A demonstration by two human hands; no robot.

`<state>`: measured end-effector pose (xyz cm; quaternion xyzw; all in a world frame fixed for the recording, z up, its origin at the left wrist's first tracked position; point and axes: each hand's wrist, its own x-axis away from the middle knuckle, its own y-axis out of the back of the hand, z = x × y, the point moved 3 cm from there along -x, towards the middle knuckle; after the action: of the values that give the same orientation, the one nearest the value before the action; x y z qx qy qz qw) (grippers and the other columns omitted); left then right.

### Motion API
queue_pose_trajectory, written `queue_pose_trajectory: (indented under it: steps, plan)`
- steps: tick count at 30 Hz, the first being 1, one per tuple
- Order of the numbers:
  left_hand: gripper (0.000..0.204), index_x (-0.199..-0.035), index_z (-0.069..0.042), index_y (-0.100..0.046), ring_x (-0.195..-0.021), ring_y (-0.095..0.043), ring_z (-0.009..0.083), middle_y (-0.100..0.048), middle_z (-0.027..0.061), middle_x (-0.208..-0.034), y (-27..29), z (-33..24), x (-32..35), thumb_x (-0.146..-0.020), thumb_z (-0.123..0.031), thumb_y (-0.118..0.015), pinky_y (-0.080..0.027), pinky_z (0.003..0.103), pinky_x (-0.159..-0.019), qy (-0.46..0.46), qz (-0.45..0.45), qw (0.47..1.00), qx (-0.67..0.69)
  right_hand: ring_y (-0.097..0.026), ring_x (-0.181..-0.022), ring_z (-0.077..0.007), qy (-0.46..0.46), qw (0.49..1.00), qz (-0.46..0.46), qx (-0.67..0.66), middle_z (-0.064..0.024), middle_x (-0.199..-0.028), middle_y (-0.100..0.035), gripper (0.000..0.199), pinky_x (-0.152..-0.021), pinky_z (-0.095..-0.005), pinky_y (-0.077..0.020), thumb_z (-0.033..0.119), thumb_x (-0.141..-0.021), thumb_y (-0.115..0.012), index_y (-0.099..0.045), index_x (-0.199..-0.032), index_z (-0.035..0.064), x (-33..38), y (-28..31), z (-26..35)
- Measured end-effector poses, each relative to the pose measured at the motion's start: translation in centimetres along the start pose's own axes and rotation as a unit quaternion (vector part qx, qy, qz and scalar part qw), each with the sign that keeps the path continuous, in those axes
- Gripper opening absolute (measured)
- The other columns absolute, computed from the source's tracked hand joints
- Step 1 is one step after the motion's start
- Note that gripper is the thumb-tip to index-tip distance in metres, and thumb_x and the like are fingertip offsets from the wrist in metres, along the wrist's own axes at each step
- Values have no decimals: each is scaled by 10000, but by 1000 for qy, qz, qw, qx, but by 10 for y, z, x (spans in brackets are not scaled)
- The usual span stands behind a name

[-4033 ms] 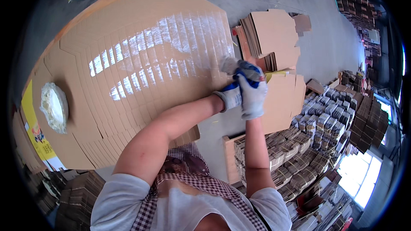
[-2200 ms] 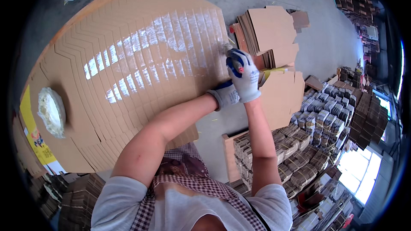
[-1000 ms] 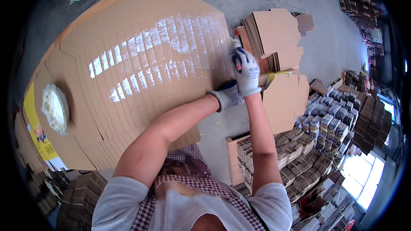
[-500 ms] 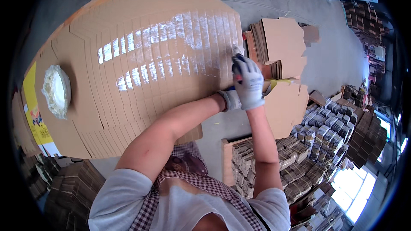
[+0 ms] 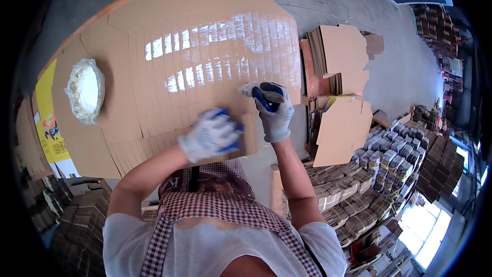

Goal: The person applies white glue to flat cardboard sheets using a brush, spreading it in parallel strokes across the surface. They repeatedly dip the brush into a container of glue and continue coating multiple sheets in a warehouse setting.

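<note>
Brush gripped, left hand a blur!

Right hand (image 5: 277, 115) curled round a brush (image 5: 247, 89), three o'clock on the fanned cardboard sheets (image 5: 148, 95)! Left hand (image 5: 211, 132) at five, half-bent; whether it holds anything, can't tell. One stray knock could shift those sheets; a dragging glove could smear the white streaks (image 5: 185, 39). Fingers hide the brush handle; bristle contact's unclear.

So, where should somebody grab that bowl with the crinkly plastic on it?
Probably by the outer side of the bowl, just under its rim, coming from the right, the side nearer the left hand. It sits on the cardboard sheets with its white inside facing up, so a cupped hand could hug the rounded edge. The plastic looks crumpled, so pinching only that might slip.
</note>
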<state>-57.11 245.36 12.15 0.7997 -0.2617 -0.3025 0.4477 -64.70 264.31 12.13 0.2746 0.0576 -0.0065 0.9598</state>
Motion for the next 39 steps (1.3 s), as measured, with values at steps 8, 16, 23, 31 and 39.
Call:
queue_pose_trajectory:
  steps: [8, 16, 23, 31, 39]
  plan:
    - [423, -1178, -97, -651, -1081, -553, 321, -614, 107, -1108, 75, 70, 125, -808, -297, -698, -383, 494, -1016, 237, -133, 956, -113, -653, -893, -272, -106, 991, -76, 38, -113, -1044, -625, 347, -791, -363, -522, 73, -782, -772, -612, -1088, 47, -7, 16, 15]
    - [446, -1328, -155, -577, -1236, -489, 298, -557, 68, -1340, 68, 150, 178, -891, -231, -627, -353, 477, -1048, 380, -172, 886, -203, -643, -979, -345, 34, 993, 102, 42, -155, -1097, -648, 367, -835, -379, -525, 97, -783, -763, -619, -1117, 53, 18, -77, 52]
    - [406, -1266, -167, -606, -1231, -483, 290, -556, 41, -1336, 60, 159, 193, -880, -289, -640, -349, 475, -1059, 401, -181, 877, -192, -630, -976, -355, 146, 977, 88, 130, -154, -1103, -623, 370, -830, -413, -524, 130, -776, -736, -597, -1114, 74, 10, -92, 88]
    - [398, -1252, -154, -607, -1252, -465, 293, -542, 45, -1342, 60, 161, 198, -888, -313, -624, -344, 487, -1065, 402, -189, 880, -168, -568, -1110, -357, 228, 919, 152, 285, -146, -1202, -579, 423, -909, -443, -503, 1, -731, -674, -599, -1139, 88, 23, -150, 97]
    - [388, -1247, -156, -609, -1241, -474, 285, -550, 38, -1342, 61, 160, 194, -886, -298, -622, -341, 482, -1065, 400, -192, 882, -159, -581, -1106, -355, 338, 883, 235, 225, -162, -1211, -597, 418, -928, -435, -503, 9, -767, -654, -585, -1177, 55, 32, -176, 151]
